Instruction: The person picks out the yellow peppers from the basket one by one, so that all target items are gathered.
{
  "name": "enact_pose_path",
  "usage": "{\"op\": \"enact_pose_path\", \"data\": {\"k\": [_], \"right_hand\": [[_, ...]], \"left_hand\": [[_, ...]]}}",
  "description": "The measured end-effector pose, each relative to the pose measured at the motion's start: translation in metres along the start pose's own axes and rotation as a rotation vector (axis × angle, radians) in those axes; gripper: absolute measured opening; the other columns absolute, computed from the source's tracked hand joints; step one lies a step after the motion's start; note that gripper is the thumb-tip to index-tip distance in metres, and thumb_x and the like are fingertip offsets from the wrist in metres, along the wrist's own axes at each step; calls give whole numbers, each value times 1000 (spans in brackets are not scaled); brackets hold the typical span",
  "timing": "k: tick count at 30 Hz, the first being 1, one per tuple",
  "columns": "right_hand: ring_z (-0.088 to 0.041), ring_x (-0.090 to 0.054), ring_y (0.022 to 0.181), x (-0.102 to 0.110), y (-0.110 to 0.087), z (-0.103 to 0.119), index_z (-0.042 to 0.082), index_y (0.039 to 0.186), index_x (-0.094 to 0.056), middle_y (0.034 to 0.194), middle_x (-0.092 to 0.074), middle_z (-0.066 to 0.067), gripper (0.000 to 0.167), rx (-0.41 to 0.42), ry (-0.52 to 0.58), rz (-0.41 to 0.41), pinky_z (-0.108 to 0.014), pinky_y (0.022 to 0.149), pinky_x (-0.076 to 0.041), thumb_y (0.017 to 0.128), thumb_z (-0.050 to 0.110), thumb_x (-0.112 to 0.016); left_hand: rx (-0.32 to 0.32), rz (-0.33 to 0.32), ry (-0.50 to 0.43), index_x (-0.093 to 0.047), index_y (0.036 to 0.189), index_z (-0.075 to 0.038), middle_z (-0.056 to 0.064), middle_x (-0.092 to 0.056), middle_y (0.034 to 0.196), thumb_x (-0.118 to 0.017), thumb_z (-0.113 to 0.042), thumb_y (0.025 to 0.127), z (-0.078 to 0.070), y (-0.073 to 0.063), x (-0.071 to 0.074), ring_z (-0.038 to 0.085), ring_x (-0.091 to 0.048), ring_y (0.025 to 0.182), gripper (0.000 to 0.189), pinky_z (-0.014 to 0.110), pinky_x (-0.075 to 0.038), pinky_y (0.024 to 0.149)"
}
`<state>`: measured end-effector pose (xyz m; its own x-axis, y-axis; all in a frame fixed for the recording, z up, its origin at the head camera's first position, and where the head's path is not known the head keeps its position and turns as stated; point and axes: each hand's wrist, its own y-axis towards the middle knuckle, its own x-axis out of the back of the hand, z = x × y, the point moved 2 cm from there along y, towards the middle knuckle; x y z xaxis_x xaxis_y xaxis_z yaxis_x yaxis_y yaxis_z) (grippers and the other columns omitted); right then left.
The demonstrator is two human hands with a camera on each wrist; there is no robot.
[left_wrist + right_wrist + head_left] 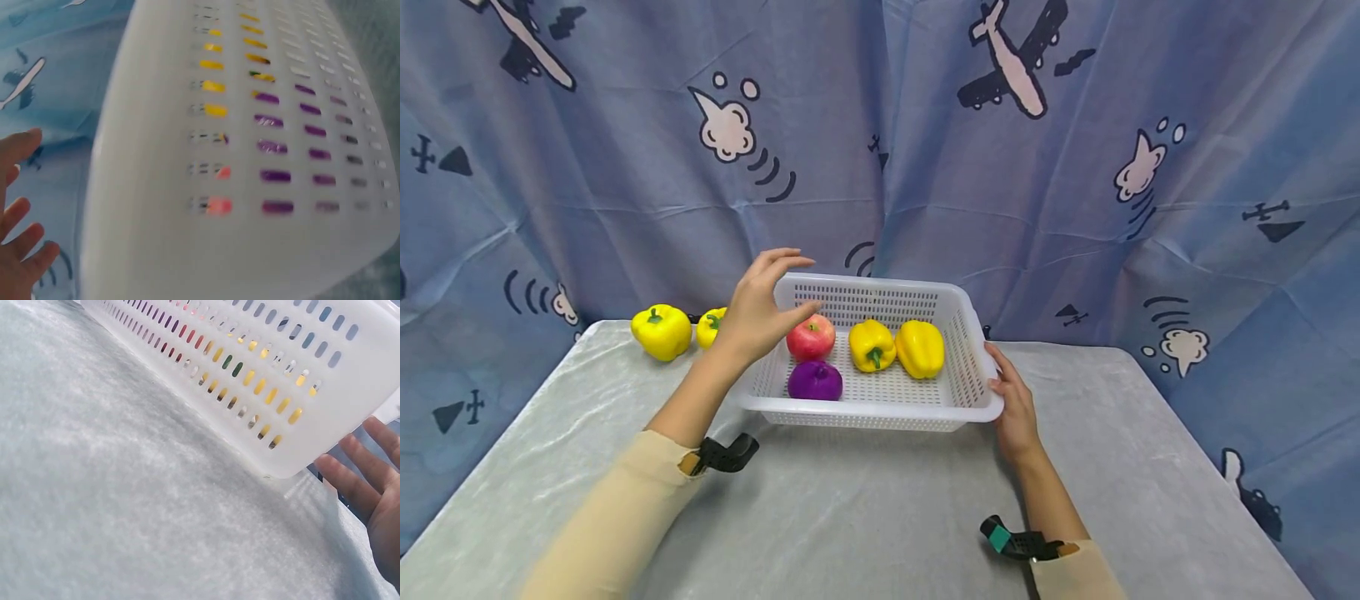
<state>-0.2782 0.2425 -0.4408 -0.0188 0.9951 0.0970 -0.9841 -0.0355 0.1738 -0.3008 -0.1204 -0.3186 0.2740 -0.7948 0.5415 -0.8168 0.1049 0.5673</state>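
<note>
- Head view: a white slotted plastic basket [872, 409] sits on a pale grey cloth [865, 508], at the far middle of the table.
- Inside, left end: a red apple [811, 337] on the far side, a round purple vegetable [816, 381] just on its near side.
- Inside, right of those: a yellow pepper [872, 346] with its green stem turned to the near side, and a blockier yellow pepper [920, 349] right beside it.
- Left hand [760, 310] is up at the basket's left end, thumb and fingers well apart, nothing between them.
- Right hand [1017, 410] is against the basket's right end, thumb at the rim; the two hands are far apart, the basket between them.
- Outside, far left on the cloth: one whole yellow pepper [661, 332], and another [709, 328] partly hidden by the left hand.
- Beyond the table: a blue curtain [880, 150] printed with planes and puffs of cloud.
- Left wrist view, blurred: basket wall fills most of it; yellow, purple and pinkish red show through the slots. Left fingers are spread, a gap between them and the wall.
- Right wrist view: right fingers reach out nearly straight to the basket's end; I cannot tell how firmly they press.
</note>
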Motion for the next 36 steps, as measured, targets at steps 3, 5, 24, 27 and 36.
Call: {"op": "enact_pose_path", "data": {"k": [3, 5, 24, 27, 36], "right_hand": [[-3, -61, 111, 1, 0, 0, 17, 160, -30, 162, -36, -15, 60, -2, -1, 4, -17, 84, -58, 100, 12, -28], [-3, -61, 110, 2, -1, 0, 17, 160, -30, 162, -36, -16, 60, 1, 4, 6, -17, 84, -58, 100, 12, -28], [-5, -62, 107, 3, 1, -2, 14, 159, -30, 158, -38, -18, 59, 8, 43, 9, -17, 81, -58, 100, 10, -28], [-5, -61, 109, 3, 1, -1, 13, 160, -29, 159, -37, -18, 60, 8, 42, 18, -17, 83, -57, 100, 10, -28], [-5, -61, 112, 3, 2, -2, 13, 159, -30, 160, -36, -18, 60, 10, 41, 22, -17, 83, -58, 99, 9, -27]], "left_hand": [[-9, 58, 3, -64, 131, -12, 12, -54, 145, -84, -15, 83, -4, 6, -14, 33, -52, 135, 52, 52, -45, 114], [-27, 99, 8, -64, 131, -11, 11, -54, 144, -83, -16, 83, -6, 9, -24, 33, -54, 132, 52, 50, -47, 113], [-84, 403, 173, -63, 133, -16, 5, -54, 143, -77, -24, 90, -14, 24, -89, 27, -55, 131, 46, 44, -49, 111], [-60, 432, 197, -63, 133, -18, 4, -54, 144, -77, -25, 91, -14, 26, -96, 26, -55, 131, 45, 44, -49, 110], [-18, 493, 222, -63, 133, -19, 5, -53, 146, -76, -25, 91, -7, 28, -114, 27, -53, 134, 44, 46, -46, 115]]}}
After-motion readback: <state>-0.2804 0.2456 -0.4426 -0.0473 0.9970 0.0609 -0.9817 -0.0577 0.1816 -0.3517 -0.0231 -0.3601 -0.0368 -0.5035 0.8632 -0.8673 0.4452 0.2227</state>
